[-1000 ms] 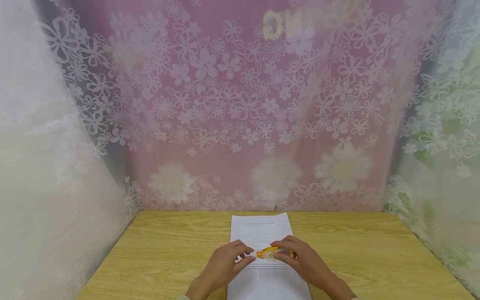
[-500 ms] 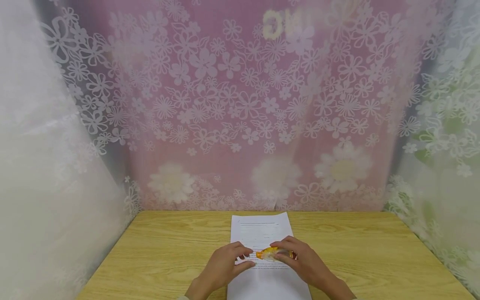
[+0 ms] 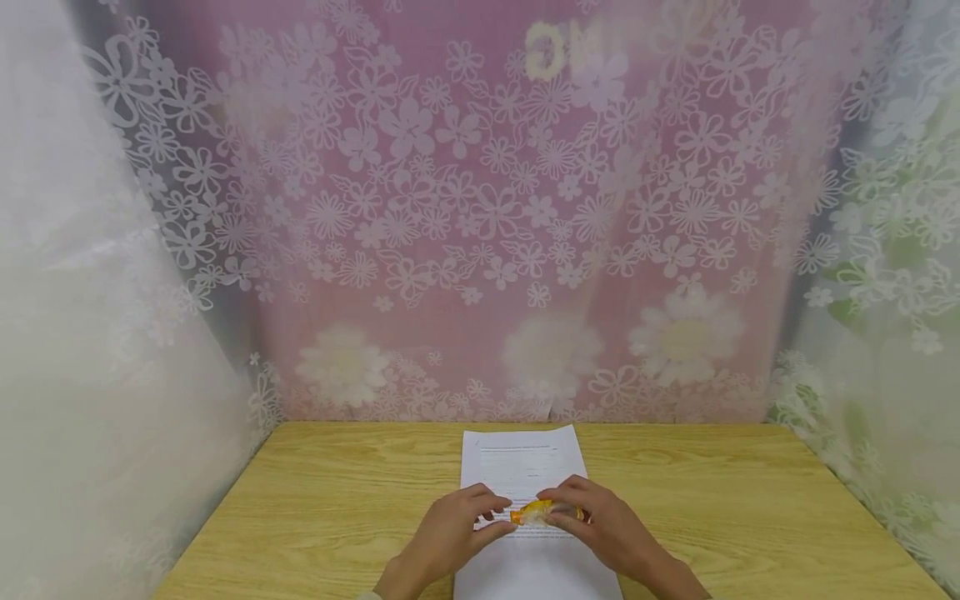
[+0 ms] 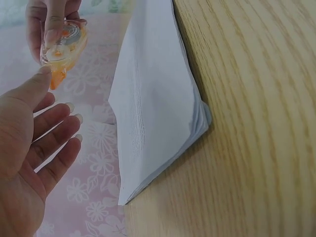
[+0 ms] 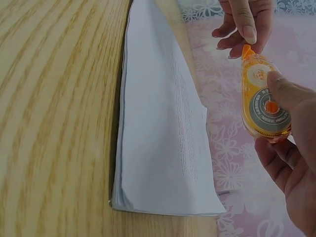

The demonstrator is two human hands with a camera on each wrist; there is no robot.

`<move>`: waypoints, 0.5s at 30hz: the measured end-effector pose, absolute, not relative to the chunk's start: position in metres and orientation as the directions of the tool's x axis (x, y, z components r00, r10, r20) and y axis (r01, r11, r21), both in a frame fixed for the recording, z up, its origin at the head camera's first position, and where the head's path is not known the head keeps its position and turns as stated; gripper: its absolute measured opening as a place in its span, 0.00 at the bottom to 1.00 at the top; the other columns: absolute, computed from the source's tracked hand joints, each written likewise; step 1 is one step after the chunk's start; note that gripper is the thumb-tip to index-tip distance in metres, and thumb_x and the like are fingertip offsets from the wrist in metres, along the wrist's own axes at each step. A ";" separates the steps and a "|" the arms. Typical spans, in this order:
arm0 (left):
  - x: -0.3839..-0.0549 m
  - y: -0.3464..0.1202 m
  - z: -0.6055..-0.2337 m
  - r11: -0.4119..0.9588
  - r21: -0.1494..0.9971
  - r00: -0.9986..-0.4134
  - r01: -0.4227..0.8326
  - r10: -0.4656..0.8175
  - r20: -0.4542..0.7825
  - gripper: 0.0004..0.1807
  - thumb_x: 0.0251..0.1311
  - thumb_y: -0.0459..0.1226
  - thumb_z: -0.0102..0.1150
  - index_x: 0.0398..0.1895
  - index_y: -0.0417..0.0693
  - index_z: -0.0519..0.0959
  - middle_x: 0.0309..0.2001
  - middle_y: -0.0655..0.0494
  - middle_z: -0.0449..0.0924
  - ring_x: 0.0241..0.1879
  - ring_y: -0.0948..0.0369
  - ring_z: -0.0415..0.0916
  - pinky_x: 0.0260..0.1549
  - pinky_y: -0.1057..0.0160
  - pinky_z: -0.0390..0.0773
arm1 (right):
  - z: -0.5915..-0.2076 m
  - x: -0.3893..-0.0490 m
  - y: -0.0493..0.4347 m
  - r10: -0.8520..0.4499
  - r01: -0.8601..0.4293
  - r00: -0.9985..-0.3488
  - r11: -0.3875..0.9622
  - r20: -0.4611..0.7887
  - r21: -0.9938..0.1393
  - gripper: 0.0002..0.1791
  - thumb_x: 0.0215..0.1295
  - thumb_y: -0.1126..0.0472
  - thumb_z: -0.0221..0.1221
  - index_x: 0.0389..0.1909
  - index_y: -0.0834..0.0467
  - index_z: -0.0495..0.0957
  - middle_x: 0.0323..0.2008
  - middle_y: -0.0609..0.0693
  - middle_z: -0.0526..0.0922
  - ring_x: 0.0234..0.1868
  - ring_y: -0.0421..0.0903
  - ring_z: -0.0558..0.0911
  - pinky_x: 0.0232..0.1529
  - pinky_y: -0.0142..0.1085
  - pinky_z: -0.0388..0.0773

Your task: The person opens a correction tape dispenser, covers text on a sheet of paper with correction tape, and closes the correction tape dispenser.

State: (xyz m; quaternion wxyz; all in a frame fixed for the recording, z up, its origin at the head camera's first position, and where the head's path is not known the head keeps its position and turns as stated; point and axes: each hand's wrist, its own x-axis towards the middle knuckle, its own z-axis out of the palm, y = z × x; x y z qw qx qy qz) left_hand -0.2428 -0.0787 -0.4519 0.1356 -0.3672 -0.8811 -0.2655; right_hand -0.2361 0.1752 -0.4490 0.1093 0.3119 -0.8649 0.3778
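Note:
My right hand (image 3: pixel 611 521) holds an orange, see-through correction tape (image 5: pixel 266 101) between thumb and fingers, its orange tip pointing left toward the other hand. A grey and white round label shows through its case in the right wrist view. Right at that tip are the thumb and index fingertips of my left hand (image 3: pixel 453 525). The left wrist view shows the other fingers of this hand (image 4: pixel 37 133) spread loosely, curled round nothing. Below both hands lies a stack of printed paper (image 3: pixel 536 567), several sheets thick.
The stack rests lengthwise on a wood-grain table (image 3: pixel 337 492), its far corner curling up slightly. A pink curtain with white flowers (image 3: pixel 495 208) hangs behind the table's far edge, and pale sheeting (image 3: pixel 127 333) closes in the left side.
The correction tape has shifted slightly left and its tip dips a little lower. My left fingertips opened slightly, then moved right to the tip.

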 end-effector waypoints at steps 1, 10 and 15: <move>-0.243 -0.078 -0.452 0.587 0.365 -0.690 0.722 0.577 0.437 0.18 0.63 0.52 0.56 0.45 0.50 0.84 0.36 0.65 0.80 0.33 0.71 0.76 0.29 0.77 0.72 | -0.449 -0.236 0.175 -0.459 -0.627 -0.778 0.519 0.429 -0.580 0.14 0.64 0.51 0.61 0.48 0.49 0.82 0.36 0.35 0.76 0.29 0.32 0.73 0.28 0.30 0.75; -0.243 -0.077 -0.451 0.616 0.338 -0.699 0.712 0.575 0.425 0.13 0.62 0.50 0.58 0.38 0.56 0.87 0.33 0.73 0.78 0.33 0.74 0.75 0.30 0.77 0.72 | -0.450 -0.235 0.173 -0.470 -0.643 -0.765 0.509 0.441 -0.572 0.14 0.64 0.50 0.60 0.48 0.50 0.83 0.36 0.36 0.77 0.30 0.32 0.72 0.29 0.29 0.74; -0.243 -0.079 -0.452 0.594 0.332 -0.677 0.733 0.589 0.441 0.10 0.62 0.49 0.59 0.35 0.57 0.86 0.33 0.73 0.78 0.33 0.73 0.75 0.31 0.78 0.72 | -0.451 -0.234 0.173 -0.473 -0.655 -0.754 0.486 0.456 -0.579 0.14 0.64 0.51 0.60 0.48 0.49 0.83 0.37 0.36 0.77 0.30 0.32 0.73 0.28 0.29 0.74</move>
